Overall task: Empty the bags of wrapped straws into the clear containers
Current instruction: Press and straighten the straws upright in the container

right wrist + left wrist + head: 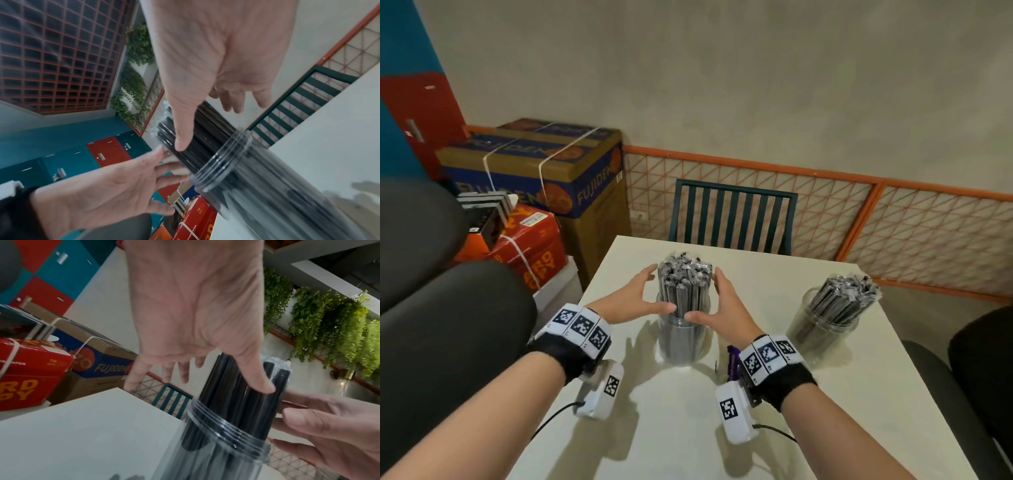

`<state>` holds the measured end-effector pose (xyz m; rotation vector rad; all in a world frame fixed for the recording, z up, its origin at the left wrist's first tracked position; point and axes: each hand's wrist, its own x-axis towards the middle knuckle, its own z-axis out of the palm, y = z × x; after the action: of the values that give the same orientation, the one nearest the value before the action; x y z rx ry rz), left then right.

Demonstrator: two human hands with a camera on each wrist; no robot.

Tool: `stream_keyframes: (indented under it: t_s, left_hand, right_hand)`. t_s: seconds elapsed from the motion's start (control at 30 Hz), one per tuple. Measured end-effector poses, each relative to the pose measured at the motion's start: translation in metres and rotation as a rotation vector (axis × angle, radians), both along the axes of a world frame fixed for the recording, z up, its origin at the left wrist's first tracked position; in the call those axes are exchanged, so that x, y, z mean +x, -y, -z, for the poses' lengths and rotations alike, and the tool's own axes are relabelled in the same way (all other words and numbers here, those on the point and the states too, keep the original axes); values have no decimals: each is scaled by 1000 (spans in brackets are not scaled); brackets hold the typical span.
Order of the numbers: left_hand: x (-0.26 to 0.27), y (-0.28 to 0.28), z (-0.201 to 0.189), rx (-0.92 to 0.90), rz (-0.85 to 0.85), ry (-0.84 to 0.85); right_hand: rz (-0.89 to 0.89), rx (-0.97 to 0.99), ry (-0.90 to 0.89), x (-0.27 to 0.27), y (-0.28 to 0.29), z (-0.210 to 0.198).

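A clear container (681, 339) stands mid-table with a tall bundle of wrapped black straws (685, 284) sticking out of its mouth. My left hand (643, 296) and right hand (719, 305) flank the bundle, fingers spread and fairly straight. In the left wrist view the left hand (195, 313) lays its thumb against the straws (236, 394) just above the threaded rim of the container (226, 431). In the right wrist view the right hand (216, 56) does the same on the straws (205, 138). A second clear container (822, 329), filled with straws (842, 294), stands to the right.
A purple object (732, 363) lies on the white table (688, 438), partly under my right wrist. A green slatted chair (732, 212) stands at the far edge. Stacked cardboard boxes (534, 171) sit at the left. Dark chair backs (448, 325) flank the table.
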<state>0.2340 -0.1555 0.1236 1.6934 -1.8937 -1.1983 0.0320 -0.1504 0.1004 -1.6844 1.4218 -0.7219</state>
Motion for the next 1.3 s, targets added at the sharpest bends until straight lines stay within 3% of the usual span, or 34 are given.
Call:
stream_keyframes:
  t_s: [0.17, 0.33, 0.47, 0.6, 0.83, 1.0, 1.17, 1.3]
  left_hand:
    - [-10, 20, 6, -78, 63, -196]
    - [-12, 28, 2, -173, 76, -79]
    - [-10, 25, -11, -186, 94, -101]
    - [10, 28, -5, -67, 143, -87]
    - [33, 49, 11, 60, 119, -207]
    - [11, 60, 14, 41, 255, -212]
    - [-8, 58, 9, -4, 268, -325]
    - [-6, 55, 1, -48, 294, -305]
  right_hand:
    - [36, -42, 67, 8, -1, 3]
    - [127, -99, 78, 4, 3, -13]
    - [60, -103, -53, -3, 7, -25]
    - [56, 96, -219, -11, -3, -16]
    - [98, -25, -42, 21, -14, 6]
    - [144, -39, 39, 29, 0, 23]
    - [144, -85, 120, 26, 5, 5]
    - [-3, -45, 57, 11, 12, -17]
